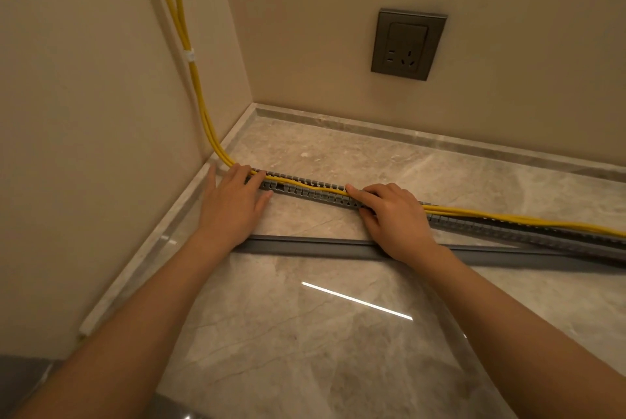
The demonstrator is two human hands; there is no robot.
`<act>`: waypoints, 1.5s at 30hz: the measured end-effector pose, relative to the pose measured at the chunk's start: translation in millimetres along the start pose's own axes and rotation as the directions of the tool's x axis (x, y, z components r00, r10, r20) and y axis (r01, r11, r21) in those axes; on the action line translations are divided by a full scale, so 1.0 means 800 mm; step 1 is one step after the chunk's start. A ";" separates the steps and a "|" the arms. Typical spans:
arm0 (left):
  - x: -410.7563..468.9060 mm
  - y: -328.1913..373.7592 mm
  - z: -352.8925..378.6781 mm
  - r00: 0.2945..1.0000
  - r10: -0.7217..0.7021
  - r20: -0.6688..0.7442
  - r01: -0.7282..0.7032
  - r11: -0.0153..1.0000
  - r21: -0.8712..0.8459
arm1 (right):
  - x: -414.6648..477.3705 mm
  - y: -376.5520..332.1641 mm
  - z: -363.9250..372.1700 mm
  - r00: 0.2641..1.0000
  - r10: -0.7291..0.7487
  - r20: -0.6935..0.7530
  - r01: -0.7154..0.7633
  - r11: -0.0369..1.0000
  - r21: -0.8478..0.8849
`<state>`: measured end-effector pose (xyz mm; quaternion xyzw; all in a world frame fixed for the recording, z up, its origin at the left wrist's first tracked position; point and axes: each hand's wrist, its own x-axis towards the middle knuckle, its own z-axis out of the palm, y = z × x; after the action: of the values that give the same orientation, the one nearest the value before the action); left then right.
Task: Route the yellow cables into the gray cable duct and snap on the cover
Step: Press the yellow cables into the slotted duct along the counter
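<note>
Yellow cables (203, 107) going into the gray cable duct (305, 191) on the marble floor (321, 351), cover (305, 244) not yet on.
The cables drop down the left wall through a white clip (189, 55). The left hand (233, 198) lies flat, fingers straight, pinning them at the duct's end, likely to hold the bend. The right hand (394, 213) curls over cables and duct, seating them. Farther right they ride on top, unseated. The cover lies loose alongside, under both wrists.

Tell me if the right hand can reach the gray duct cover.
Likely yes: the duct cover lies on the floor under the wrist of the right hand, which grips the cable duct.
</note>
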<state>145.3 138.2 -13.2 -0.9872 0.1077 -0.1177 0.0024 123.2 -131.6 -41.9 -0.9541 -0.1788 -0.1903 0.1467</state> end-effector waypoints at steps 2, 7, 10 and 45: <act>0.003 0.003 0.003 1.000 0.018 -0.004 -0.018 0.999 0.032 | 0.000 0.000 0.000 1.000 0.001 -0.012 -0.001 1.000 0.003; 0.012 0.007 -0.001 1.000 -0.001 -0.024 0.002 0.999 0.044 | -0.001 -0.001 -0.001 1.000 0.002 -0.015 -0.002 1.000 -0.001; 0.015 0.005 -0.001 1.000 -0.007 -0.023 0.008 0.999 0.050 | -0.001 -0.001 -0.001 1.000 0.008 -0.006 -0.008 1.000 -0.001; 0.017 -0.045 -0.014 0.993 0.114 0.027 -0.116 0.990 0.075 | -0.003 -0.002 0.000 0.999 0.042 -0.004 -0.042 0.999 0.000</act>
<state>163.0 171.2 2.0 -0.9798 0.1600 -0.1102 0.0481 120.3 -131.1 -42.3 -0.9572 -0.1585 -0.1892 0.1512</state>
